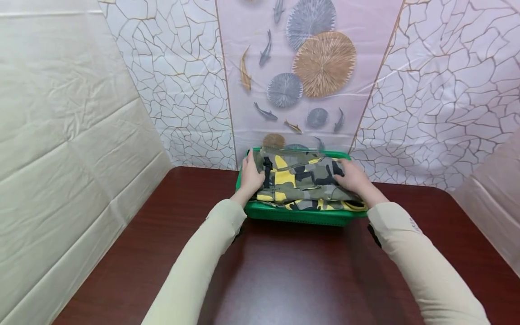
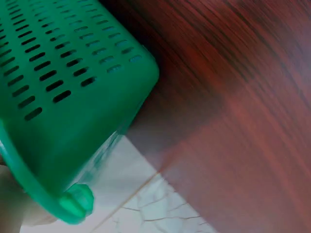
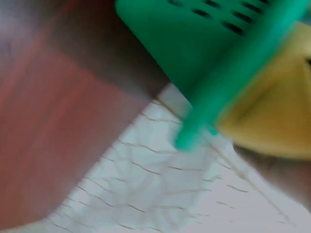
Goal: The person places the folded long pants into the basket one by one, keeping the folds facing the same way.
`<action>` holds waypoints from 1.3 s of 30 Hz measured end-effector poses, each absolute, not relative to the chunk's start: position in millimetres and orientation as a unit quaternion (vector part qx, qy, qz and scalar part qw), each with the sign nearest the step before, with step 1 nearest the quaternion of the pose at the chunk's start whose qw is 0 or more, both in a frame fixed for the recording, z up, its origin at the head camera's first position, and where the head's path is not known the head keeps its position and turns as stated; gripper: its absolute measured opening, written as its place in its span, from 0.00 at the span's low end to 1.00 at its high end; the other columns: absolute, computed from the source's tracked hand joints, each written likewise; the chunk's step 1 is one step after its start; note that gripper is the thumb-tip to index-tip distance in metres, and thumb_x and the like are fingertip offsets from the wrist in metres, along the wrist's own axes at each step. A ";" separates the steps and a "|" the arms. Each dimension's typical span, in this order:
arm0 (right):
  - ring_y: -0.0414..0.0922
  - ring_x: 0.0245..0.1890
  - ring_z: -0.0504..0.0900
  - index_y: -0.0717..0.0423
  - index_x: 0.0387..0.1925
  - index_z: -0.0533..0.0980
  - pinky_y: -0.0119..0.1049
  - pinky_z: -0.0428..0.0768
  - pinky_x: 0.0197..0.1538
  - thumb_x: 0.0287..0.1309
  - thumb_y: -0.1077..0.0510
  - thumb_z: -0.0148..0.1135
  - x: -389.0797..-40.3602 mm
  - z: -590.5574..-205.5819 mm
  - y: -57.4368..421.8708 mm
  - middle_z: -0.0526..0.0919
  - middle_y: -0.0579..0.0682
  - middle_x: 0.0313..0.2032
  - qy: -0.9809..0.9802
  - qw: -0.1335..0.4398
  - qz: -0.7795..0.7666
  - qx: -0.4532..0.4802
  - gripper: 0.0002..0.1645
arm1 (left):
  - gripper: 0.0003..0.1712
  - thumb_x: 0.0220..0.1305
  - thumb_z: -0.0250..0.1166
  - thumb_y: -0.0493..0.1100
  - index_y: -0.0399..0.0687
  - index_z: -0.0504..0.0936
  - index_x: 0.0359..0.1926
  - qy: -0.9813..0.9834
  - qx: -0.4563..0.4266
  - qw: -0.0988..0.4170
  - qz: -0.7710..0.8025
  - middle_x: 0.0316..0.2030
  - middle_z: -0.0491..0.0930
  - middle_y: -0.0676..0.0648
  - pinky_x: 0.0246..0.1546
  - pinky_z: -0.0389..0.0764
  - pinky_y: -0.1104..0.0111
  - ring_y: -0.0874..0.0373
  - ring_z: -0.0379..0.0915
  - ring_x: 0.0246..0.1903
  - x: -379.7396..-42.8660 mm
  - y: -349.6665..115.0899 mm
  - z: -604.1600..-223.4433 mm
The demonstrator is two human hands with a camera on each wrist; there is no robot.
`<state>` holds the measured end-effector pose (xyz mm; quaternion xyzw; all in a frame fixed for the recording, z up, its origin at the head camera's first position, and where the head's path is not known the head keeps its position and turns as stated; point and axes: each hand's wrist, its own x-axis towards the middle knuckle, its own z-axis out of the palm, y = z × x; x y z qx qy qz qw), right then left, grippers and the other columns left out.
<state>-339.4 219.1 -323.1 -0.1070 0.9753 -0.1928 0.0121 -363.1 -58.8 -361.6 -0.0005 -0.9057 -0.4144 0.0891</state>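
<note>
A folded camouflage garment in grey, black and yellow fills the green plastic basket, and its front edge lies over the near rim. At its left end, by a black strip, my left hand grips the cloth. My right hand holds the right end, thumb and fingers on top of the fabric. In the left wrist view, the basket's slotted wall hides most of that hand. A yellow patch of the garment bulges past the rim in the blurred right wrist view, covering part of the right hand.
The basket stands at the back of a dark red-brown wooden table, close to a patterned backdrop with fish and round motifs. Pale cloth walls rise along the left and right sides.
</note>
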 end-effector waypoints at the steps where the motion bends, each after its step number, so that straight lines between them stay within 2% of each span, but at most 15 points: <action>1: 0.70 0.63 0.58 0.73 0.68 0.53 0.63 0.61 0.63 0.67 0.56 0.50 -336.5 -319.7 218.1 0.58 0.76 0.63 0.972 0.040 -0.179 -0.147 0.36 | 0.43 0.66 0.59 0.43 0.52 0.45 0.75 -0.917 -0.030 0.092 -0.388 0.71 0.50 0.37 0.58 0.69 0.51 0.39 0.56 0.66 -360.5 -58.8 -360.2; 3: 0.71 0.67 0.47 0.70 0.69 0.52 0.66 0.52 0.66 0.69 0.47 0.48 -330.1 -314.2 215.6 0.49 0.76 0.67 0.958 0.120 -0.161 -0.206 0.40 | 0.44 0.66 0.57 0.56 0.54 0.45 0.75 -0.941 -0.082 0.074 -0.318 0.74 0.42 0.38 0.68 0.48 0.40 0.36 0.37 0.72 -353.2 -57.8 -356.5; 5: 0.73 0.68 0.38 0.65 0.71 0.49 0.70 0.43 0.66 0.67 0.38 0.46 -323.7 -313.3 214.3 0.41 0.75 0.69 0.944 0.193 -0.155 -0.219 0.45 | 0.45 0.64 0.51 0.67 0.58 0.46 0.75 -0.962 -0.125 0.022 -0.243 0.74 0.35 0.39 0.66 0.29 0.35 0.35 0.22 0.72 -343.4 -55.6 -353.0; 8: 0.76 0.67 0.29 0.57 0.74 0.43 0.74 0.37 0.63 0.61 0.29 0.46 -317.2 -322.1 213.4 0.33 0.74 0.70 0.941 0.242 -0.142 -0.188 0.54 | 0.47 0.61 0.40 0.77 0.66 0.39 0.74 -0.971 -0.159 -0.092 -0.156 0.74 0.24 0.42 0.62 0.18 0.35 0.35 0.10 0.69 -330.0 -51.2 -354.6; 11: 0.78 0.65 0.27 0.52 0.74 0.41 0.76 0.39 0.61 0.57 0.25 0.47 -315.8 -338.0 212.6 0.31 0.73 0.70 0.950 0.229 -0.135 -0.167 0.57 | 0.48 0.59 0.37 0.79 0.71 0.33 0.73 -0.965 -0.147 -0.170 -0.133 0.73 0.20 0.45 0.65 0.20 0.38 0.36 0.09 0.69 -323.3 -48.1 -362.2; 14: 0.79 0.65 0.26 0.49 0.75 0.40 0.76 0.39 0.61 0.57 0.26 0.48 -318.0 -352.3 212.2 0.30 0.73 0.70 0.951 0.224 -0.143 -0.158 0.56 | 0.48 0.57 0.41 0.79 0.76 0.31 0.72 -0.960 -0.120 -0.206 -0.147 0.73 0.19 0.47 0.68 0.24 0.41 0.37 0.10 0.70 -324.5 -46.8 -371.1; 17: 0.80 0.64 0.27 0.50 0.74 0.40 0.75 0.39 0.62 0.59 0.29 0.49 -322.1 -359.1 213.2 0.30 0.76 0.69 0.949 0.231 -0.147 -0.156 0.54 | 0.48 0.57 0.46 0.78 0.79 0.32 0.71 -0.952 -0.111 -0.233 -0.166 0.73 0.18 0.48 0.69 0.25 0.42 0.37 0.09 0.69 -329.9 -46.1 -373.7; 21: 0.80 0.64 0.30 0.54 0.74 0.41 0.72 0.39 0.64 0.60 0.31 0.50 -327.4 -359.0 212.3 0.32 0.78 0.68 0.947 0.245 -0.131 -0.160 0.53 | 0.47 0.62 0.47 0.72 0.75 0.31 0.72 -0.937 -0.133 -0.282 -0.158 0.71 0.14 0.46 0.69 0.25 0.43 0.37 0.08 0.69 -341.0 -46.8 -368.2; 24: 0.78 0.66 0.34 0.57 0.73 0.43 0.71 0.41 0.66 0.62 0.33 0.49 -331.5 -356.6 208.1 0.33 0.77 0.68 0.945 0.258 -0.119 -0.164 0.52 | 0.46 0.64 0.47 0.69 0.72 0.30 0.73 -0.927 -0.156 -0.310 -0.142 0.71 0.13 0.43 0.69 0.23 0.45 0.40 0.08 0.70 -349.2 -49.6 -363.3; 27: 0.74 0.68 0.36 0.58 0.73 0.43 0.69 0.45 0.66 0.63 0.33 0.48 -334.4 -353.9 204.4 0.33 0.76 0.69 0.941 0.278 -0.109 -0.158 0.51 | 0.46 0.64 0.47 0.68 0.71 0.31 0.73 -0.920 -0.172 -0.325 -0.138 0.70 0.12 0.43 0.69 0.20 0.47 0.44 0.09 0.71 -354.3 -52.4 -360.1; 30: 0.72 0.69 0.37 0.58 0.73 0.43 0.67 0.49 0.67 0.63 0.34 0.48 -335.8 -353.7 203.7 0.33 0.75 0.69 0.939 0.291 -0.106 -0.151 0.51 | 0.46 0.64 0.49 0.68 0.72 0.32 0.73 -0.914 -0.177 -0.332 -0.154 0.70 0.12 0.44 0.69 0.21 0.47 0.44 0.11 0.71 -355.3 -54.2 -358.4; 39: 0.73 0.68 0.35 0.59 0.73 0.43 0.69 0.48 0.66 0.63 0.36 0.50 -337.9 -361.5 208.2 0.31 0.76 0.69 0.938 0.271 -0.150 -0.155 0.50 | 0.45 0.65 0.48 0.66 0.69 0.34 0.74 -0.918 -0.199 -0.303 -0.160 0.72 0.16 0.42 0.69 0.19 0.47 0.45 0.14 0.72 -357.3 -58.4 -364.7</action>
